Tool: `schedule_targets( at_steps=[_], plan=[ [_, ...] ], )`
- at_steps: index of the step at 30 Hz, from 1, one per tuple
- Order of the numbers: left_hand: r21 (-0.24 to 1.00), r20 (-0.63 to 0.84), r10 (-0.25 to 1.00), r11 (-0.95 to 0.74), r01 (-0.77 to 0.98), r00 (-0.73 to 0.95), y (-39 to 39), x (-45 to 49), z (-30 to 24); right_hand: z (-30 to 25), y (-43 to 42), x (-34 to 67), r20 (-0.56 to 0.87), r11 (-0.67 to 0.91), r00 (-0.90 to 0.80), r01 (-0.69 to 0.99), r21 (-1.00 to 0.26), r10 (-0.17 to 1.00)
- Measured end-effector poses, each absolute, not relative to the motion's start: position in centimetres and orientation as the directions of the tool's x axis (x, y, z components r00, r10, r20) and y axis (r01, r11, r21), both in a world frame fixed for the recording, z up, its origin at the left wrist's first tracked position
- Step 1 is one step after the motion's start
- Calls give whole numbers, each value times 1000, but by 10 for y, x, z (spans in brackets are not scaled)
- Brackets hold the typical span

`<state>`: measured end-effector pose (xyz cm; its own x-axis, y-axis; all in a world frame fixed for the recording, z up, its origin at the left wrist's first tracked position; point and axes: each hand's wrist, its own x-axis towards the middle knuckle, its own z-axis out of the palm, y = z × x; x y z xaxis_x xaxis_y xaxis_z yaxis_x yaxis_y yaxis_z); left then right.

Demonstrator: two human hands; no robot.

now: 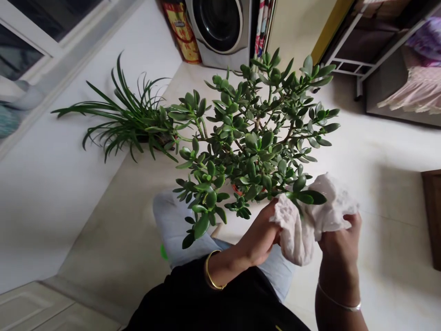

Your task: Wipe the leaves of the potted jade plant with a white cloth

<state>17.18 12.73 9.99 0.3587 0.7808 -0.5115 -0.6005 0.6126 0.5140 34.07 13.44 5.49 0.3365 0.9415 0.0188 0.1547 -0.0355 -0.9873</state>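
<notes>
A bushy jade plant (253, 142) with thick green leaves stands in front of me, its pot almost wholly hidden below the foliage. At its lower right edge, my left hand (263, 232) is closed on one part of a pale, crumpled cloth (296, 230). Gripping the other part of the cloth from the right is my right hand (341, 239). Between the two bunched parts, a few leaves (310, 197) of the plant stick out, close against the fabric. Most fingertips are hidden by the cloth.
A spider-like plant (138, 115) with long narrow leaves stands left, by the white wall. A washing machine (220, 27) and a red-yellow packet (181, 32) are at the back. A metal-framed rack (358, 69) stands back right, a brown wooden piece (432, 216) at the right edge.
</notes>
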Motion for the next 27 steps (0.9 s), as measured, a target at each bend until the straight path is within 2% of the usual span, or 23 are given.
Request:
schedule_targets(
  at_steps=[3, 7, 11, 15, 18, 22, 27],
  plan=[
    [562, -535, 774, 626, -540, 339, 132, 173, 107, 66, 135, 329, 31, -8, 379, 102, -995, 925],
    [546, -550, 770, 624, -559, 323, 132, 177, 112, 80, 132, 319, 30, -29, 418, 134, -991, 908],
    [548, -545, 783, 603, -579, 300, 129, 180, 112, 95, 135, 317, -70, -111, 306, 121, -986, 950],
    [603, -524, 816, 559, -569, 246, 127, 182, 110, 99, 143, 322, -157, -173, 156, 93, -981, 975],
    [645, -499, 840, 523, -557, 212, 126, 183, 107, 99, 145, 326, -176, -189, 131, 100, -977, 976],
    [702, -460, 873, 471, -534, 163, 126, 184, 104, 103, 141, 325, -162, -193, 174, 184, -964, 971],
    [742, -467, 874, 469, -480, 132, 125, 184, 101, 112, 135, 319, -49, -143, 256, 362, -921, 965]
  ],
)
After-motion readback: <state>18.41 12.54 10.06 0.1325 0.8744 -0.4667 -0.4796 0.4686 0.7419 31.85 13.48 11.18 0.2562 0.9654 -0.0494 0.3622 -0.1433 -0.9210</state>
